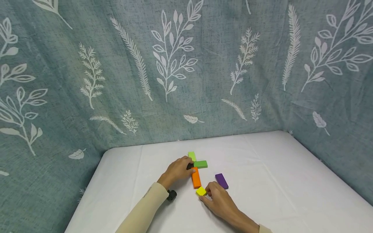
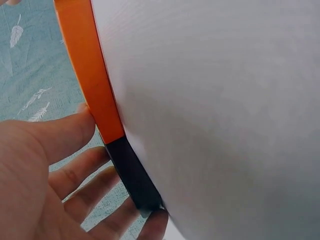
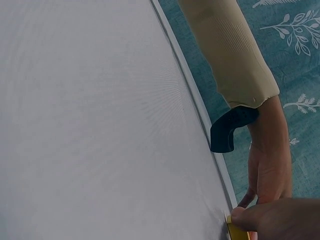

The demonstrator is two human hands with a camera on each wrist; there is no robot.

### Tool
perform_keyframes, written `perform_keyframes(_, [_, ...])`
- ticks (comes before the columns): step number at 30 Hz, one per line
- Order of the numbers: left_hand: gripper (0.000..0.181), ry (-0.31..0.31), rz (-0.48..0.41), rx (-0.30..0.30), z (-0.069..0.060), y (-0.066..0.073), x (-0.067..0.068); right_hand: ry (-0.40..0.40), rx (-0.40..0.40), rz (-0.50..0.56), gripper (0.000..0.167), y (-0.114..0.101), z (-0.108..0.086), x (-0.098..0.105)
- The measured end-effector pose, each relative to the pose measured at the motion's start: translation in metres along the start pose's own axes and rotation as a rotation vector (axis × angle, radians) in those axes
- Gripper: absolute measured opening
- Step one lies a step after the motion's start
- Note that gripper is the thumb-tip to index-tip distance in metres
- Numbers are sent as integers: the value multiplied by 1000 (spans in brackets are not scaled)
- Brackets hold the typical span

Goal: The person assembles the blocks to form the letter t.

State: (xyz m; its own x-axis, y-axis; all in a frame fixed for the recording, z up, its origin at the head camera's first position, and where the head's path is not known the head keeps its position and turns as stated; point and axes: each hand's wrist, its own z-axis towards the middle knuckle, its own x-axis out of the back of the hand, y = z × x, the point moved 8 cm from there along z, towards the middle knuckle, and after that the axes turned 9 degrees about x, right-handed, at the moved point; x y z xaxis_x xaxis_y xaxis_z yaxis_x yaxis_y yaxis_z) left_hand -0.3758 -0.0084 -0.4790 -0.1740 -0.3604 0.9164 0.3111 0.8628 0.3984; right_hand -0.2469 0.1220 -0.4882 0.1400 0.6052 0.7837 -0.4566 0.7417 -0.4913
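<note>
My left hand (image 1: 178, 169) reaches over the black block (image 2: 134, 172), fingertips around its far end, and the thumb touches the orange block (image 1: 196, 178) where the two meet. With thumb and forefinger my right hand (image 1: 219, 199) pinches the small yellow block (image 1: 201, 191) just below the orange block's near end. In the right wrist view only its thumb and part of the yellow block (image 3: 237, 231) show at the bottom. Beyond the black block lie a green block (image 1: 200, 164) and a lime block (image 1: 191, 156), the latter partly close to the left fingers.
A purple block (image 1: 221, 181) lies apart, just beyond my right hand. White cloth covers the table (image 1: 250, 161). A leaf-patterned curtain (image 1: 204, 81) hangs behind and at both sides. A black wrist mount (image 1: 172, 195) sits below the left wrist.
</note>
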Motion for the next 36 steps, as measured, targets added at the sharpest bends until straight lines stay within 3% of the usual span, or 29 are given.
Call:
perform_keyframes(14, [40, 18, -1, -31, -2, -1, -2, 4, -2, 2, 28, -1, -1, -1])
perform_keyframes(36, [39, 4, -3, -13, -2, 0, 0, 12, -1, -33, 30, -1, 0, 1])
